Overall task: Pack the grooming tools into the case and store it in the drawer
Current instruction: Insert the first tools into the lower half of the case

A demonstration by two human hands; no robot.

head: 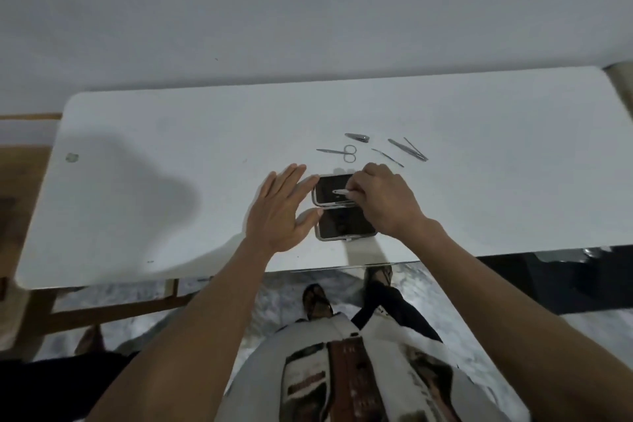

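Currently, the case (pixel 337 207) is laid open on the white desk (pixel 171 181) near its front edge, both dark halves facing up, hinge between them; the left hand (pixel 279 209) is held flat with fingers straight, fingertips and thumb touching the case's left edge; the right hand (pixel 383 199) is curled over the far half, a small silver tool (pixel 340 191) pinched in its fingertips and laid across that half's lining; whether the tool is seated in a slot cannot be told. Four more tools are left on the desk just beyond the case: small scissors (pixel 339 152) to the left, nail clipper (pixel 357 137) behind them, a thin curved pick (pixel 387 157) nearest the right hand, tweezers (pixel 409 149) furthest right, arms splayed; none are touching one another. A small greenish mark (pixel 71 157) is seen near the desk's left end. The drawer is not identifiable in this view.
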